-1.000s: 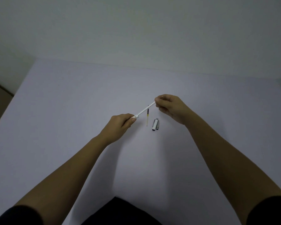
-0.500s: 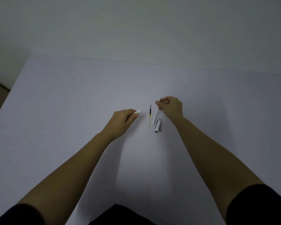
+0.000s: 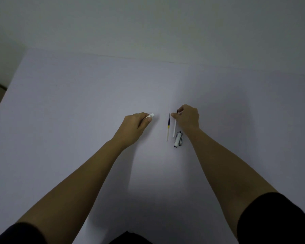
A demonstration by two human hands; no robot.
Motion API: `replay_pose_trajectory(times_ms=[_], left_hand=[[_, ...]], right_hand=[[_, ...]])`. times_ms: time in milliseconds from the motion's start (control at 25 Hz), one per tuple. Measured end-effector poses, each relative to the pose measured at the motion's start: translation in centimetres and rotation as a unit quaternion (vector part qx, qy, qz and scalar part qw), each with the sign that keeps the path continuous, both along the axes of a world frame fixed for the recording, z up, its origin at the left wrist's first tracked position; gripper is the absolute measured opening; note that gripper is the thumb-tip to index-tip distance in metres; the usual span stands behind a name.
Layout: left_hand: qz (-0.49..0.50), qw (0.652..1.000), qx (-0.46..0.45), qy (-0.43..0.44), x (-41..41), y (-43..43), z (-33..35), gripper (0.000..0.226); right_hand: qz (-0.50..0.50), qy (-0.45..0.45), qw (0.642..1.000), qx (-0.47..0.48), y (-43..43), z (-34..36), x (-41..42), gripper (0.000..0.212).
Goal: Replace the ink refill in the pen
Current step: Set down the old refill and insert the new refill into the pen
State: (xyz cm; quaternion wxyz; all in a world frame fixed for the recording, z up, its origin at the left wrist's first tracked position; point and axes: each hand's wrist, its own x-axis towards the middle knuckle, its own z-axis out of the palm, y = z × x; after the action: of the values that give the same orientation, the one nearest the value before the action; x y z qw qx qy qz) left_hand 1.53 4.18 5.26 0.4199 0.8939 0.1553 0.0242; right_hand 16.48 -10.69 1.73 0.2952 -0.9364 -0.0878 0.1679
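Observation:
My left hand (image 3: pixel 136 125) is closed around the white pen barrel (image 3: pixel 151 115); only its end sticks out past my thumb. My right hand (image 3: pixel 187 118) pinches the top of a thin white refill (image 3: pixel 174 128), which points down toward me, with its lower end at or just above the table. Just left of it, a second refill (image 3: pixel 168 127) with a dark blue and yellow section lies flat and almost parallel. The pen's upper part with a metal clip (image 3: pixel 177 139) lies on the table just below my right hand.
Everything sits on a plain pale table (image 3: pixel 77 111) against a bare wall. The table's left edge (image 3: pixel 6 90) runs diagonally at the far left, with the floor beyond it.
The white refill has come out of the barrel. My right hand carried it right and down beside the other refill, and my left hand stayed put with the barrel.

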Motion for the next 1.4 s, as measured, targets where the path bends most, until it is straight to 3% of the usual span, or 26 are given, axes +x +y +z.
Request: replay_pose_trajectory(times_ms=[280, 640, 960, 1240, 1400], left_hand=[[0.006, 1.0, -0.003, -0.003, -0.2, -0.1, 0.2, 0.038], [0.011, 1.0, 0.003, -0.004, -0.6, -0.1, 0.6, 0.044], [0.02, 1.0, 0.002, 0.014, -1.1, 0.8, 0.4, 0.043], [0.032, 0.999, 0.011, 0.019, -1.5, 1.8, 0.6, 0.043], [0.043, 0.999, -0.01, 0.026, -1.8, 1.6, 0.8, 0.032]], right_hand=[[0.009, -0.003, 1.0, -0.019, 0.0, 0.5, -0.3, 0.035], [0.106, -0.023, 0.991, -0.079, 1.7, 1.6, -1.6, 0.018], [0.096, -0.048, 0.989, -0.106, 3.8, 1.1, -2.9, 0.016], [-0.016, 0.04, 0.997, 0.056, 5.1, 3.2, -2.8, 0.021], [-0.114, 0.072, 0.966, 0.221, 3.1, 5.8, -2.5, 0.018]])
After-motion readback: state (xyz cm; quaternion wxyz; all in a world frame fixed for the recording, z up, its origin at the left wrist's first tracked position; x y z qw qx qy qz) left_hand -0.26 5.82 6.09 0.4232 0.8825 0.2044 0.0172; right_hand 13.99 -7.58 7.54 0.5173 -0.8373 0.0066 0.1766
